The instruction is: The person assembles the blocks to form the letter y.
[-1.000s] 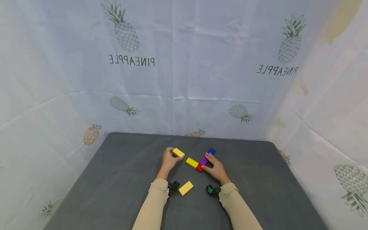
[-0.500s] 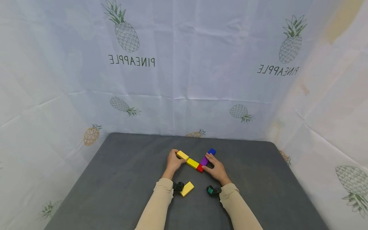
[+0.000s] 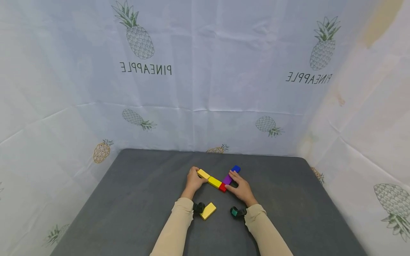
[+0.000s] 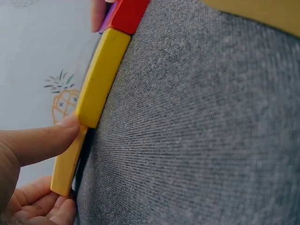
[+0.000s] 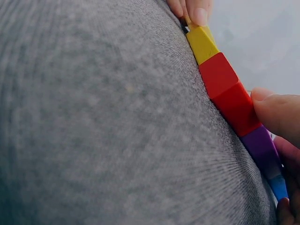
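Note:
My left hand (image 3: 193, 180) pinches a pale yellow block (image 3: 203, 174) between thumb and fingers, its end meeting a brighter yellow block (image 3: 214, 182). In the left wrist view the thumb (image 4: 51, 140) lies near that joint, with fingers curled at the far end. A red block (image 5: 229, 93) follows the bright yellow one. From it, a purple block (image 3: 227, 179) and a blue block (image 3: 236, 169) run at an angle, forming a V. My right hand (image 3: 242, 188) holds this arm: thumb against the red block near the purple one, fingertips by the purple and blue blocks.
Another yellow block (image 3: 209, 211) lies nearer me, partly behind the left wrist camera (image 3: 199, 207). The right wrist camera (image 3: 235, 212) sits low over the dark grey table (image 3: 144, 199). A pineapple-print cloth (image 3: 205, 89) hangs behind the table and along its sides.
My left hand has moved right with the pale yellow block, bringing it against the bright yellow block. The right hand has stayed in place. Little differs over the last half second.

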A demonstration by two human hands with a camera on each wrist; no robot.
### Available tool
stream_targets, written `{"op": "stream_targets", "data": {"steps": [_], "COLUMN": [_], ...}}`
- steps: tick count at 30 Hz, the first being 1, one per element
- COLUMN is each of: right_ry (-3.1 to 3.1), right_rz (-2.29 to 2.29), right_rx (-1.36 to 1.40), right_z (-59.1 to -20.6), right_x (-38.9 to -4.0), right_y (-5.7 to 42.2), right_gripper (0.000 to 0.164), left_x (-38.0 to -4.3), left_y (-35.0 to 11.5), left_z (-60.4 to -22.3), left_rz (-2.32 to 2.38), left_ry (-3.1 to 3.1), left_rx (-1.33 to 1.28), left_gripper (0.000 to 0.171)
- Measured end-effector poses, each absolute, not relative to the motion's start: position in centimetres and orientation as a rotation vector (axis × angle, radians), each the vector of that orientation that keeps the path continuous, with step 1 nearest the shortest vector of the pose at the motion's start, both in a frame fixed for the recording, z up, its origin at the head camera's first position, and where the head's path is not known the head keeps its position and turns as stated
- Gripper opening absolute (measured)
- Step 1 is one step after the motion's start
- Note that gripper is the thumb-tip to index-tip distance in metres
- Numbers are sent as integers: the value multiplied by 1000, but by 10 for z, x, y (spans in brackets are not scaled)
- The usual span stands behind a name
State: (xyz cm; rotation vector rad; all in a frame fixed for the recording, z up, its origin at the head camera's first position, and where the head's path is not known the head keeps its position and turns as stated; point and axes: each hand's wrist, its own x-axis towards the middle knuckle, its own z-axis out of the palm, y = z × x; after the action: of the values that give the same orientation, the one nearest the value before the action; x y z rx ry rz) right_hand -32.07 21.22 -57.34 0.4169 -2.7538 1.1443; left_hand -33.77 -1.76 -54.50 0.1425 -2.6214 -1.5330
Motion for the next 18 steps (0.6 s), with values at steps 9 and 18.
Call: {"op": "stream_targets", "data": {"steps": [9, 18], "right_ry": [-2749, -2742], "right_rz": [1170, 1165], "right_rx": [420, 415], "right_z": [-574, -573], "right_x": [-319, -320], "right_y": [212, 212], "right_gripper": [70, 70], "left_x": [-337, -337], "left_y": [-18, -23], "left_z": [-545, -540], "left_rz": [-1460, -1479], "left_ry": [-2680, -2741], "left_rx": [130, 70], "left_gripper": [57, 62]}}
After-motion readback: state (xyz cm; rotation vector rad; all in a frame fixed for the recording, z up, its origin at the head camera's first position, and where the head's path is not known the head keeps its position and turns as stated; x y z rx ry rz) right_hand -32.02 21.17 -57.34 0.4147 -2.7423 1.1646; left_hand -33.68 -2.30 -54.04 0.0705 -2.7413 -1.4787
